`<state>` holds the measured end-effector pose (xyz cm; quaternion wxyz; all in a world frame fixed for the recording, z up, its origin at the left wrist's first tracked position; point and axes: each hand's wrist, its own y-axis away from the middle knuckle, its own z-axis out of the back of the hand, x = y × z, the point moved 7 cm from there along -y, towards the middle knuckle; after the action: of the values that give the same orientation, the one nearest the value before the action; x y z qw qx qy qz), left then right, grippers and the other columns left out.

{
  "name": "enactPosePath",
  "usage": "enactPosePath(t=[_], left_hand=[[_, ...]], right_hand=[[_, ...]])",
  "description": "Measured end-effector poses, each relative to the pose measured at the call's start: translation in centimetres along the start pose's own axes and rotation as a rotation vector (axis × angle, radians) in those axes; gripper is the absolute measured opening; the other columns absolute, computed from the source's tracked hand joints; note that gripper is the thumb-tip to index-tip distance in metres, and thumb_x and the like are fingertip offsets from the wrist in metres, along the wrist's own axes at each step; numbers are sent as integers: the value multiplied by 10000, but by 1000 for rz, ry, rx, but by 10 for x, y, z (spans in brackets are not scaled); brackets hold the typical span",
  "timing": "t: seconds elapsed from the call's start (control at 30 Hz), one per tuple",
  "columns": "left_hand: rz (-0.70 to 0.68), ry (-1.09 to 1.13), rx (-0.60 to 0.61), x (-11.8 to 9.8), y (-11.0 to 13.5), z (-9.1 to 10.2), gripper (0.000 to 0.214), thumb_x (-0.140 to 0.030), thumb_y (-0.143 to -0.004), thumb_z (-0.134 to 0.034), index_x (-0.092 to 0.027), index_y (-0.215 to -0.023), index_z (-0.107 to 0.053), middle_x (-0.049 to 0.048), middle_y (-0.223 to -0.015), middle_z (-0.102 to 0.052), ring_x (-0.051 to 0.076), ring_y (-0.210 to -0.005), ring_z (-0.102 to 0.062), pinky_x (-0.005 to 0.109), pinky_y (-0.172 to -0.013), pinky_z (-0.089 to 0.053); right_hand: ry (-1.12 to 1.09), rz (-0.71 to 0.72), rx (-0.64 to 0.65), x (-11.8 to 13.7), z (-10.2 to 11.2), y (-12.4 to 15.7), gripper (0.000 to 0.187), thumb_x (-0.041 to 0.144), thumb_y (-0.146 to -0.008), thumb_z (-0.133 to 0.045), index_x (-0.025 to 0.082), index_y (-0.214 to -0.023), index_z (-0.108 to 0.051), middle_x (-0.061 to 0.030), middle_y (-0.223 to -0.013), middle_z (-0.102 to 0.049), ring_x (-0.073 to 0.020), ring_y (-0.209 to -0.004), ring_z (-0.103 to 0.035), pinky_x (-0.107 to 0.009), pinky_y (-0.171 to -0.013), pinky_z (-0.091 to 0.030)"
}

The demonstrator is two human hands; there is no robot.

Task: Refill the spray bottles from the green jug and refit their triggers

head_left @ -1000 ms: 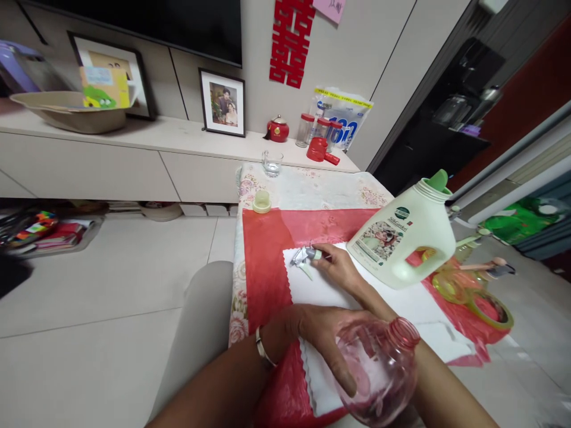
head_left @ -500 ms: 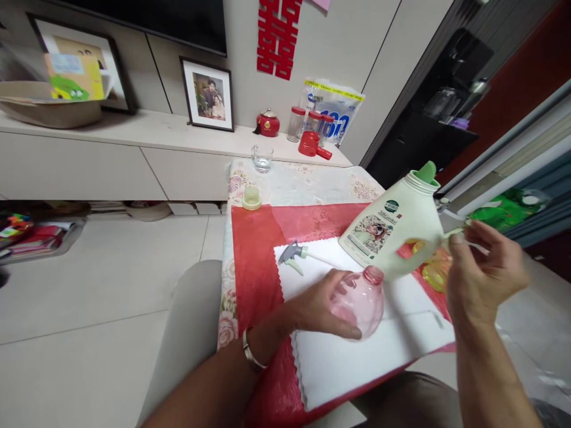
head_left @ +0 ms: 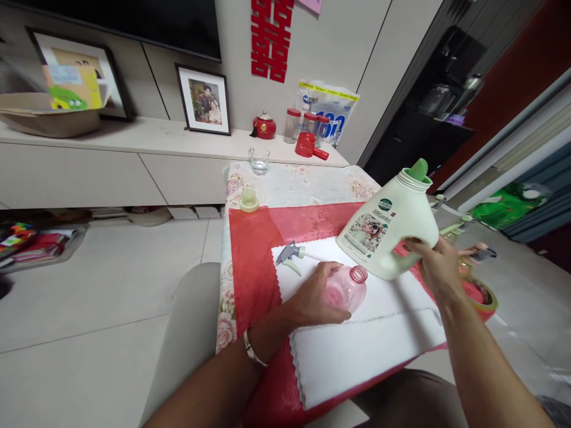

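Note:
My left hand [head_left: 314, 293] is wrapped round a small clear pink bottle [head_left: 347, 289] with an open neck, standing on a white cloth [head_left: 357, 345]. My right hand [head_left: 435, 264] grips the handle of a pale green detergent jug [head_left: 388, 223] with its cap off and a green spout showing. A grey and green spray trigger head [head_left: 291, 254] lies on the cloth just beyond the pink bottle. The jug's pale green cap [head_left: 248, 201] sits farther back on the table.
A red sheet [head_left: 259, 249] covers the flowered tablecloth. An empty glass [head_left: 259, 160] stands at the far edge. Yellow-green funnels and a tape roll [head_left: 479, 291] lie at the right. Jars and a red pot [head_left: 264, 126] sit on the low cabinet behind.
My left hand carried the pink bottle from close to me out onto the white cloth. My right hand left the spray trigger head, swung right and took hold of the jug's handle.

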<state>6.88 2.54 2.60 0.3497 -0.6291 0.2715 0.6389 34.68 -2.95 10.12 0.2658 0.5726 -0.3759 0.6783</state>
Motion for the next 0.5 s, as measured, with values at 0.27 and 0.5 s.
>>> enactPosePath(t=[0.27,0.5], left_hand=[[12,-19,-55,-5,-2,4,882,-153,-549,-811,-203,-1335,-416,143,-1383,-475,356,-1330,-461,496,-1116,-392],[33,-73,-62,2,-1,5,917,-172,-565,-817,-206,-1379,-395,146,-1415,-478,351,-1335,-465,491,-1111,-406]], right_hand=[[20,21,-196,13,6,-4,301,228,-467,-747,176,-732,-613,36,-610,-583,-111,-545,-487,-252,-486,-395],[167,149,-310,72,36,12,278,208,-441,-738,165,-696,-636,4,-579,-571,-137,-529,-492,-278,-461,-366]])
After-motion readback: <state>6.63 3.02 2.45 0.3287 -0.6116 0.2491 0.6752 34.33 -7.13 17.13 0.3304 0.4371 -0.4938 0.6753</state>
